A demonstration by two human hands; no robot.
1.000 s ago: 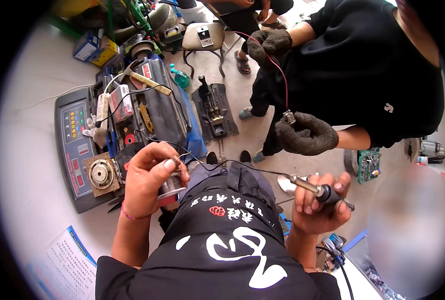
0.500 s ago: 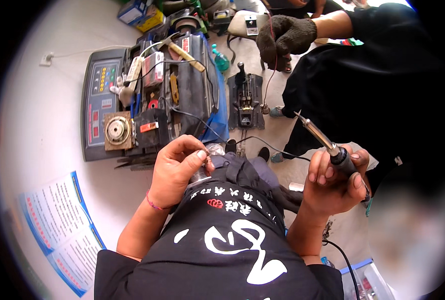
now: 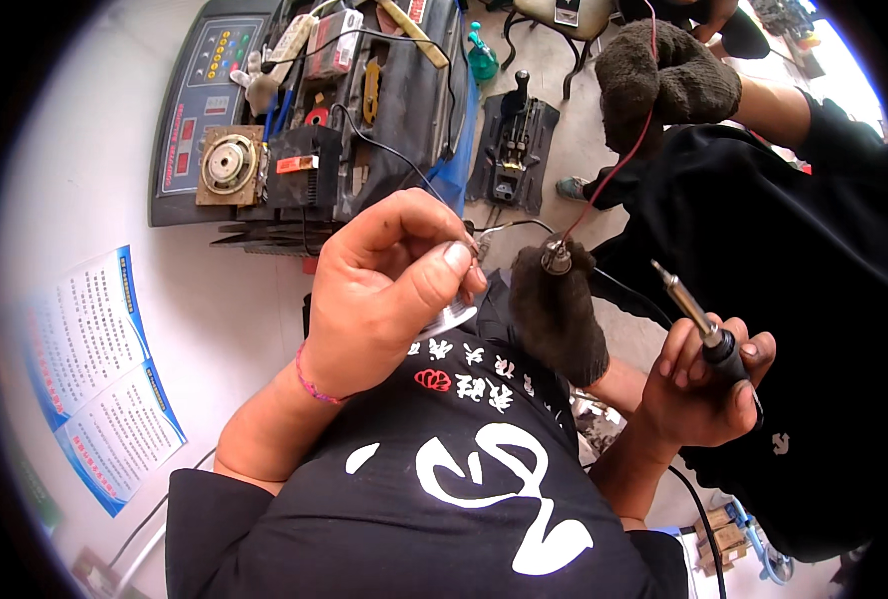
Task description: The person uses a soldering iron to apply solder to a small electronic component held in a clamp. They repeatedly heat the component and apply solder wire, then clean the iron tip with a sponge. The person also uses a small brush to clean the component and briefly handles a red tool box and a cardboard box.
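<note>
My left hand (image 3: 389,285) is raised in front of my chest, fingers pinched on a thin wire (image 3: 504,226) and a small silvery piece. My right hand (image 3: 703,384) grips a soldering iron (image 3: 698,324) by its black handle, tip pointing up and left. A person opposite me, in black, wears dark knit gloves: one gloved hand (image 3: 559,314) holds a small round metal part (image 3: 556,260) between my hands, with a red wire (image 3: 618,160) running up from it. The other gloved hand (image 3: 663,80) is raised at the top.
A dismantled grey appliance (image 3: 364,100) with a button panel (image 3: 199,110), a round speaker (image 3: 229,165) and loose wires lies on the floor ahead. A black metal bracket (image 3: 514,145) and a green bottle (image 3: 481,60) lie beside it. Blue-edged printed sheets (image 3: 94,369) lie at left.
My view has closed in on the hands. My left hand rose with the wire. The gloved hand with the round part came down between my hands. The soldering iron stays raised.
</note>
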